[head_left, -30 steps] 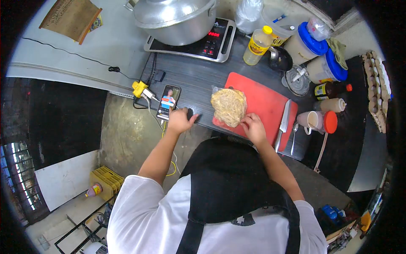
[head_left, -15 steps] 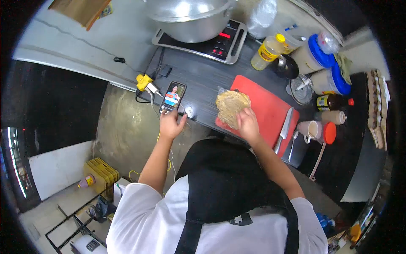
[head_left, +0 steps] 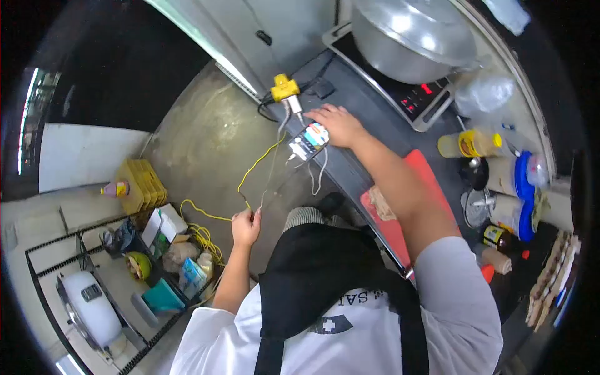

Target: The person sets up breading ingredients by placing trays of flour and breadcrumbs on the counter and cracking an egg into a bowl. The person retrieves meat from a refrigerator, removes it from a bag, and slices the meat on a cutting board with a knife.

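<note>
My right hand [head_left: 335, 125] is at the far end of a lit smartphone [head_left: 307, 143], closed against it from above. Its fingertips reach close to a white plug in a yellow power adapter [head_left: 284, 87]. The phone lies across the counter's front edge. Lower down, away from the counter, my left hand [head_left: 245, 229] has its fingers curled and thumb up. A white cable [head_left: 270, 178] and a yellow cord [head_left: 255, 165] run down to it; whether it grips either is unclear. Under my right forearm, a flat beige bundle [head_left: 380, 204] shows partly on a red cutting board [head_left: 431, 181].
A large lidded pot [head_left: 412, 37] stands on an induction cooker [head_left: 420, 100] at the back. Bottles and blue-lidded tubs [head_left: 524, 181] line the right side. At lower left are a yellow crate [head_left: 142, 181] and a black rack [head_left: 94, 244] with a white appliance.
My view has turned left. The right hand has left the beige bundle and moved onto the phone. The left hand has come off the phone and dropped lower, beside the cables.
</note>
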`<state>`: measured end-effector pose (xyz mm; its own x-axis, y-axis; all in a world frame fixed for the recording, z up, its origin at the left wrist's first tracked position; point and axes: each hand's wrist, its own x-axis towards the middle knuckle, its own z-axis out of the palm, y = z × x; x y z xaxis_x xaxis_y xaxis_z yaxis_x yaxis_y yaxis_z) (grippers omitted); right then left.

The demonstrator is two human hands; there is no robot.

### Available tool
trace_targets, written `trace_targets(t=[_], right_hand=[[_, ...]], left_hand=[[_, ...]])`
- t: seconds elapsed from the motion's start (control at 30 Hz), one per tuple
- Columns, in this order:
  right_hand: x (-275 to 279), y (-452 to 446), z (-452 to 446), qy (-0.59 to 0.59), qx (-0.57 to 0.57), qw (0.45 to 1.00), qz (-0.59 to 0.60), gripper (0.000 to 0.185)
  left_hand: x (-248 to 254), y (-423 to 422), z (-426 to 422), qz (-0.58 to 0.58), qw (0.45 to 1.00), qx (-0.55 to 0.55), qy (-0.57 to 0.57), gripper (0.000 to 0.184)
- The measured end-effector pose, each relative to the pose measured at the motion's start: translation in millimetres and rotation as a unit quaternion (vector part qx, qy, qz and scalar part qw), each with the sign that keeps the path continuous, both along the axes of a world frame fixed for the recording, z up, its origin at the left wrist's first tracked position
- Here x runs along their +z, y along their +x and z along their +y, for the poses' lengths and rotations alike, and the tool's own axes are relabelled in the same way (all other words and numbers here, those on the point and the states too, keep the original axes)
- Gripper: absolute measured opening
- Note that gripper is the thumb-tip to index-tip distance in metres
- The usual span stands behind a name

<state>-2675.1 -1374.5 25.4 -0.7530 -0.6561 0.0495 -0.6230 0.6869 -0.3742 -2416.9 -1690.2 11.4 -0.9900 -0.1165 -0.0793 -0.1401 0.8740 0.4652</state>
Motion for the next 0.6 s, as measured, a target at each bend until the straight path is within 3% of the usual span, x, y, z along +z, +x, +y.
trace_targets(t=[0.13, 0.33, 0.6], right_hand=[[10, -21, -11, 0.102, 0.099, 0.985, -0.095, 0.072], [-6, -26, -7, 0.083, 0.147, 0.985, -0.027, 0.069], [-2, -26, -4, 0.085, 0.159, 0.983, -0.04, 0.078]], left_hand=[[-21, 60, -28, -0.067, 0.991, 0.113, -0.024, 0.042], [-55, 115, -42, -0.229, 0.948, 0.223, 0.01, 0.054], [-77, 127, -43, -0.198, 0.943, 0.268, 0.01, 0.06]])
